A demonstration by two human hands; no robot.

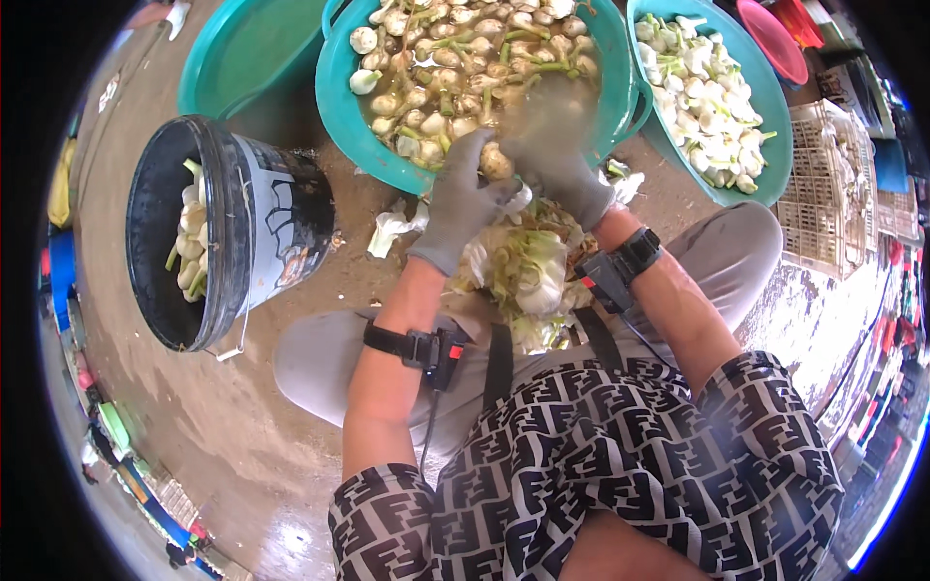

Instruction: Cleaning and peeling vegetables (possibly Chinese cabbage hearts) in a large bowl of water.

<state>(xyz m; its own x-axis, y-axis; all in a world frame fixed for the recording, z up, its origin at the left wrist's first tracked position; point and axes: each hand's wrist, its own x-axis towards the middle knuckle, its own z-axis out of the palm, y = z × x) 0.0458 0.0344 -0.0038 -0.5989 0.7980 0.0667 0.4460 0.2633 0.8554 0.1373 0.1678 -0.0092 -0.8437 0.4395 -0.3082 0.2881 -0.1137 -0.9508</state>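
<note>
Grey gloves cover both hands, which are close together over the near rim of a green tub. My left hand grips a round, brownish onion between thumb and fingers. Just right of that onion is my right hand; its fingers are blurred, so what they hold cannot be told. Murky brown water in the tub bears many onions with cut green stalks. Below the hands, between my legs, lies a heap of peeled skins and leaves.
To the left a black bucket leans over, with several pale bulbs inside. Another green tub stands behind it. At the right, a green basin holds peeled white onions, beside a pale plastic crate. A pink basin sits farther back.
</note>
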